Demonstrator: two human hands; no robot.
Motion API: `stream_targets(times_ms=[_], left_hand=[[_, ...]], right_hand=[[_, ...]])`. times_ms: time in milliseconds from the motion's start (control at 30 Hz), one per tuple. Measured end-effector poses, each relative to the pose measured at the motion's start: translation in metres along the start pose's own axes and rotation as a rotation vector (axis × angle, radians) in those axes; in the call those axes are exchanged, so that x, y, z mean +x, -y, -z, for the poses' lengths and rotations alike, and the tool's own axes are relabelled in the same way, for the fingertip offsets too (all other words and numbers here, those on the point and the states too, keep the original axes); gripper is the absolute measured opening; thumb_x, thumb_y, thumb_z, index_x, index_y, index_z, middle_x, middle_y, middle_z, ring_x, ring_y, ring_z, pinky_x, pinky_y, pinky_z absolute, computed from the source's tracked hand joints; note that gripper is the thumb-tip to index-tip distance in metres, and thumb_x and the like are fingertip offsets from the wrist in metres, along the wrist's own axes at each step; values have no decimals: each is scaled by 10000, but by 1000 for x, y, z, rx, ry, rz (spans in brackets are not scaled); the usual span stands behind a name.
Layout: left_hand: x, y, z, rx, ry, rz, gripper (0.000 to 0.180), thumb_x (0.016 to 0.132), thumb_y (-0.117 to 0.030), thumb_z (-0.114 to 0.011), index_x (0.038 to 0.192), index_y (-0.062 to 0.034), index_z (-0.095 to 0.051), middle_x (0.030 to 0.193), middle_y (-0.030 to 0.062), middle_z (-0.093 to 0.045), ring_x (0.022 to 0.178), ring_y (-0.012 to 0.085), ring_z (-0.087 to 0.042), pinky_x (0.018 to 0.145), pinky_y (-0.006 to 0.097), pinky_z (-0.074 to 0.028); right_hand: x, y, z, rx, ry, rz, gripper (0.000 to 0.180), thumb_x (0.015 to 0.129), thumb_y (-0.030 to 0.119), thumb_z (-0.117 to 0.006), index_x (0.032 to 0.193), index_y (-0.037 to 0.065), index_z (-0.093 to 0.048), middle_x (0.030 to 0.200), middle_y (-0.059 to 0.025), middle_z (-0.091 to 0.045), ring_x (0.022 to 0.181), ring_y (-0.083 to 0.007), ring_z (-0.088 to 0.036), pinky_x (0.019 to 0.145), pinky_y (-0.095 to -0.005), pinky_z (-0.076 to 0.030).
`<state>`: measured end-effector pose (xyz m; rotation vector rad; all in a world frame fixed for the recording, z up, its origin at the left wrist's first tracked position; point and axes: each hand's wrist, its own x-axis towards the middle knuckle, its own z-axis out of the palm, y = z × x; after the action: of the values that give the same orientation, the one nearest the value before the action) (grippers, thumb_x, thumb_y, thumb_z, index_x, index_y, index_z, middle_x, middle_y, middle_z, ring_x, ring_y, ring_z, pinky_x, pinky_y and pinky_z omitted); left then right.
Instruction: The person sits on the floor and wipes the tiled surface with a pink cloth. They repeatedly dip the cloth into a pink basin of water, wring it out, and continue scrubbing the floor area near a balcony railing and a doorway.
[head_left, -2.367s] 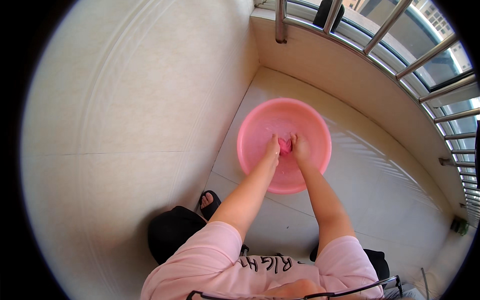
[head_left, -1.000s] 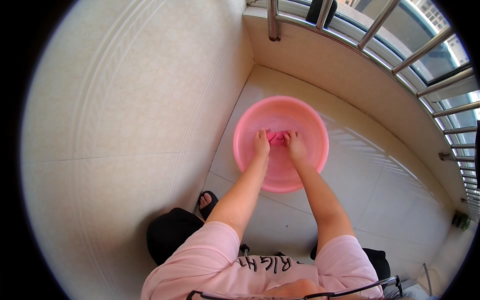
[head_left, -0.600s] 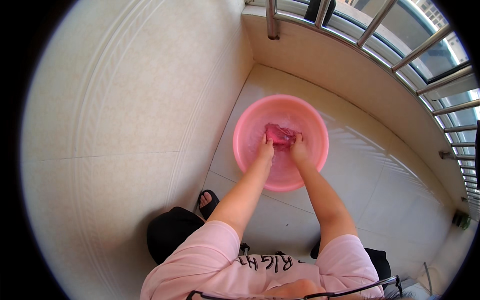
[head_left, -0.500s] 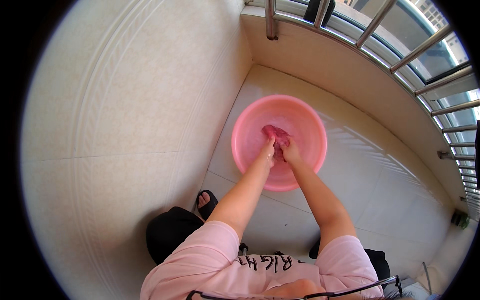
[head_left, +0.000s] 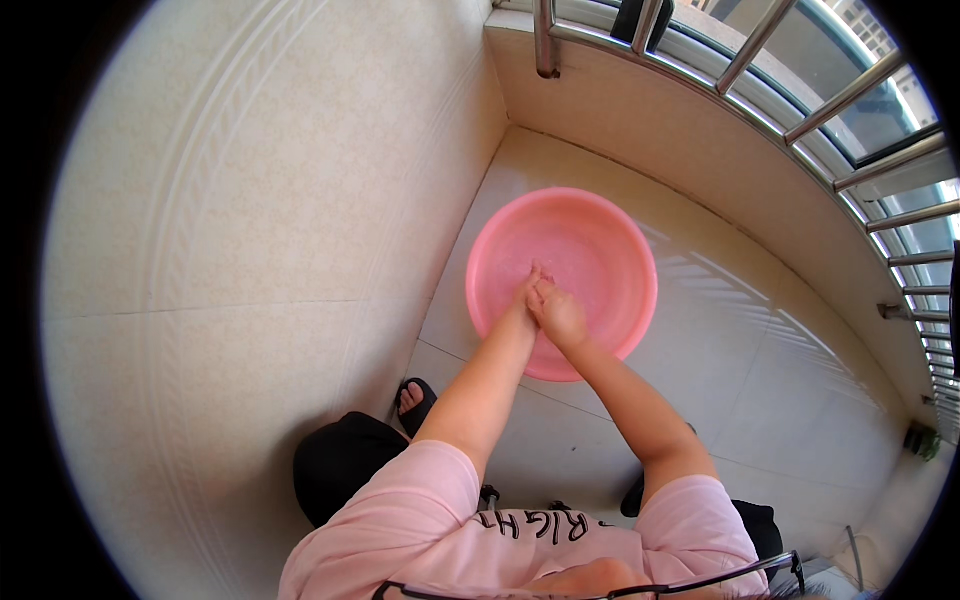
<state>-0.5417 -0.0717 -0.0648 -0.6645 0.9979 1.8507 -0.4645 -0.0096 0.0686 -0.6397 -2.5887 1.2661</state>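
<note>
Tiled balcony floor [head_left: 780, 400]: left hand [head_left: 528, 290] and right hand [head_left: 560, 312] pressed together, fists closed, mid-basin [head_left: 500, 240]; cloth hidden, washing apparently midway.

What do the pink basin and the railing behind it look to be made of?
The pink basin looks like moulded plastic: uniform colour, smooth, slightly glossy, thin rolled rim. The railing looks like polished metal, probably stainless steel: round silvery tubes with bright reflections.
</note>
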Motion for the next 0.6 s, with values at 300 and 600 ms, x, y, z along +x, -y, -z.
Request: stream_targets(times_ms=[300,600], left_hand=[[-21,1,-54,576,-259,-334,364,985,-355,-430,1114,-56,-593,1029,105,-627,979,217,-576,923,337,-427],[-40,-17,-50,1499,-312,-758,696,677,-110,-706,1334,-199,-495,1394,137,-395,1298,342,-336,1097,464,-245]], right_hand=[[39,-110,14,-54,-149,-179,256,918,299,-515,994,66,-590,950,-238,-622,816,-394,-620,720,-507,-472],[8,-150,16,-173,337,-121,304,823,68,-546,1126,56,-534,1023,-259,-612,843,-393,-613,759,-488,-490]])
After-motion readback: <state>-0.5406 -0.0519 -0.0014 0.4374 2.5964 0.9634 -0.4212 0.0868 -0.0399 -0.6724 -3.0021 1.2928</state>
